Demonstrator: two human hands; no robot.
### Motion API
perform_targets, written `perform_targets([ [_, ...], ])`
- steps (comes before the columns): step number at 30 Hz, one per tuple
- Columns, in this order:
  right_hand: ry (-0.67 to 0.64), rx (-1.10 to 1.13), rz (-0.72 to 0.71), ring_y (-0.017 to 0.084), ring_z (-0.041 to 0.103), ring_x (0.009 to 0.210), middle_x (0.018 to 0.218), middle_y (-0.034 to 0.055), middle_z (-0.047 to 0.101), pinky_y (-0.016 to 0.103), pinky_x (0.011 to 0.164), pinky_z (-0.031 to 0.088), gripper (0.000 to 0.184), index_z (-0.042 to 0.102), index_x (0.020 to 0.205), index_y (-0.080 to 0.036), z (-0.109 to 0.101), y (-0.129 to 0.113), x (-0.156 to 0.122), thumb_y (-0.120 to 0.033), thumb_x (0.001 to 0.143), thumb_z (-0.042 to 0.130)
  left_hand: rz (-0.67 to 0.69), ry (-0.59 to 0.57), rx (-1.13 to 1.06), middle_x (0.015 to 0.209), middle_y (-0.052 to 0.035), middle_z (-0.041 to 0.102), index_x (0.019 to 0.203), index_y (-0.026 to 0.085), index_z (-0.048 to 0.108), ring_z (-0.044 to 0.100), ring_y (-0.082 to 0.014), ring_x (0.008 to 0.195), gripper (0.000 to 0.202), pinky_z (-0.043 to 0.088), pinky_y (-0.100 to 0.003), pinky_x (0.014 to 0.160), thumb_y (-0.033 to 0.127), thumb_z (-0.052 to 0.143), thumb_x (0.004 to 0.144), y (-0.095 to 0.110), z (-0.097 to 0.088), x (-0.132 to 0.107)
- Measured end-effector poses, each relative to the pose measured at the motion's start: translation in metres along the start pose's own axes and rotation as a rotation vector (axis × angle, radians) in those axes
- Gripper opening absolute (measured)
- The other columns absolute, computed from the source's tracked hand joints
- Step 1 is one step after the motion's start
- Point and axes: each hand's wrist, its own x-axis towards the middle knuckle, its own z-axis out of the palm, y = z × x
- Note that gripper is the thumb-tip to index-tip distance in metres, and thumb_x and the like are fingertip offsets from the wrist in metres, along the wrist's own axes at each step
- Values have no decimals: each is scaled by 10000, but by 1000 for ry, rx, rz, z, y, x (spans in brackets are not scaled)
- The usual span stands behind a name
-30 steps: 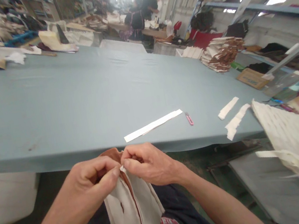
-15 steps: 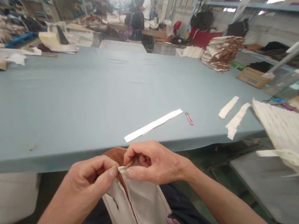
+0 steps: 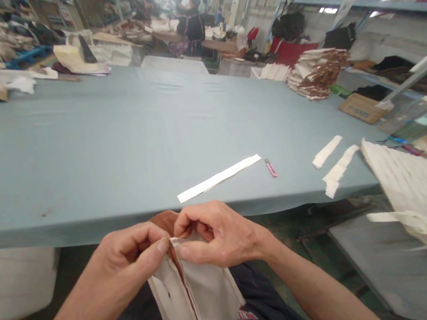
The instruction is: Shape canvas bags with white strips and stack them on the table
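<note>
Between my hands hangs a sewn leather piece [image 3: 214, 296], pale on the side facing me, with brown showing at its far top and along a lengthwise seam. My left hand [image 3: 131, 255] pinches its upper edge left of the seam, thumb against bent fingers. Just to the right, my right hand [image 3: 217, 233] grips the same edge, its thumb on the pale side and its fingers curled behind. The lower part drapes over my lap. On the table beyond lie a white strip [image 3: 219, 178] and a small pink-handled cutter [image 3: 270, 168].
A blue-grey covered table [image 3: 112, 144] spreads out in front of my hands. Two pale strips [image 3: 340, 171] lie near its right end. Stacked pieces [image 3: 316, 74] and a cardboard box [image 3: 362, 107] stand at the far right. Pale sheets [image 3: 419, 191] lie to my right. A person [image 3: 190, 22] is in the background.
My hands keep their hold on the leather piece, with only a very slight shift of the right hand. In the background, a person in white is no longer seen in the same spot.
</note>
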Motion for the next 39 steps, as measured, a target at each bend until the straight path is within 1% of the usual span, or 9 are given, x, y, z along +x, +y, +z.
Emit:
perform_targets([
  [3,27,-30,19,110,474,634,687,-72,538,237,628,414,174,634,833,-219,4,-8,-1,-342,861,753,19,12,11,584,23,575,617,218,655,510,-144,542,386,436,-190,484,493,731,877,3,2,2],
  [6,37,-39,38,111,467,617,662,-72,534,234,613,411,163,618,808,-225,7,-9,-2,-338,864,722,27,14,14,590,24,572,626,221,637,504,-144,542,391,433,-192,479,505,722,880,6,4,3],
  [13,53,-16,49,100,448,611,655,-74,525,229,604,389,168,609,784,-221,10,-1,1,-317,879,707,19,-41,20,681,0,667,698,207,720,606,-156,632,491,505,-171,574,562,621,1023,2,-4,-3],
  [18,24,7,71,92,447,601,662,-80,536,220,582,381,160,625,803,-215,10,0,3,-313,881,725,-26,-102,-80,749,-27,793,824,235,842,709,-201,681,421,585,-210,622,612,730,977,-13,-9,-3],
  [26,2,8,57,90,451,595,687,-72,568,226,584,394,233,621,800,-215,10,-3,5,-377,889,762,-41,-154,-91,747,-14,781,812,248,831,682,-186,683,422,548,-195,616,630,746,968,-22,-10,-1],
  [30,88,-111,0,99,494,614,678,-66,583,238,646,421,193,624,800,-217,15,-5,6,-336,894,744,-24,-120,-35,727,-11,740,788,235,820,646,-183,675,449,522,-200,597,624,712,983,-21,-11,-2],
  [33,138,-235,-57,108,534,628,724,-41,663,251,669,424,127,646,831,-217,18,-6,7,-299,888,725,7,-80,62,721,-9,732,769,233,810,645,-186,672,423,518,-210,593,571,685,990,-19,-13,-3],
  [37,110,-295,-39,118,599,630,759,-24,738,243,658,428,61,671,882,-223,18,-9,9,-253,902,720,122,13,243,613,18,677,717,250,780,579,-159,561,334,426,-220,513,461,670,952,-11,-12,-4],
  [39,81,-295,-37,122,630,645,773,-17,756,238,654,424,50,671,892,-223,16,-10,8,-235,924,708,167,53,298,591,23,667,704,256,767,566,-155,538,299,421,-229,509,427,663,925,-7,-11,-5],
])
